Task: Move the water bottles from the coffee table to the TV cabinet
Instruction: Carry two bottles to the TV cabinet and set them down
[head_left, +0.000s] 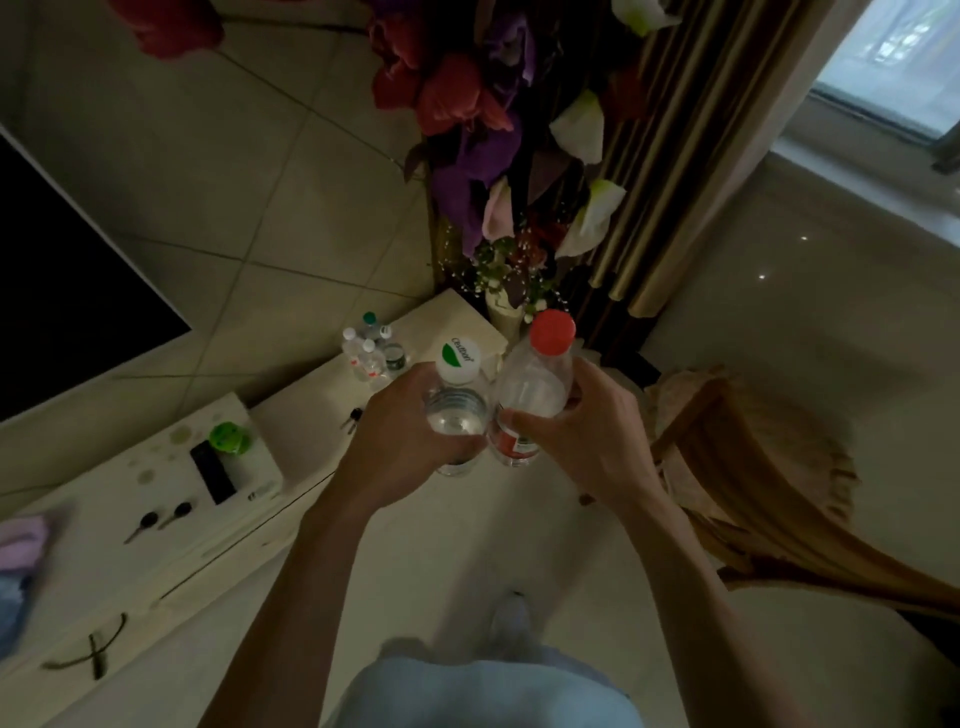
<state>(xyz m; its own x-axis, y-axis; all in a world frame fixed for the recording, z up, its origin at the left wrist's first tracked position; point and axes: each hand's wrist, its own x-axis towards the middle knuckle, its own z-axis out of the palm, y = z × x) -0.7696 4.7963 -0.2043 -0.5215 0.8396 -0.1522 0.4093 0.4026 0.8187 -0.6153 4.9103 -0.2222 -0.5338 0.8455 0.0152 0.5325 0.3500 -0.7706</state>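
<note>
My left hand (400, 441) grips a clear water bottle with a white and green cap (457, 395). My right hand (587, 436) grips a clear water bottle with a red cap and red label (537, 379). Both bottles are upright, side by side, held above the floor just right of the white TV cabinet (311, 410). Several small water bottles (371, 348) stand together on the cabinet's far end, beyond my left hand.
A dark TV screen (67, 280) leans at the left. On the cabinet lie a green-lidded item (228, 439), a black remote (213, 473), keys (156, 519) and pliers (88, 654). A vase of flowers (498, 208) stands behind; a wooden chair (753, 467) is at the right.
</note>
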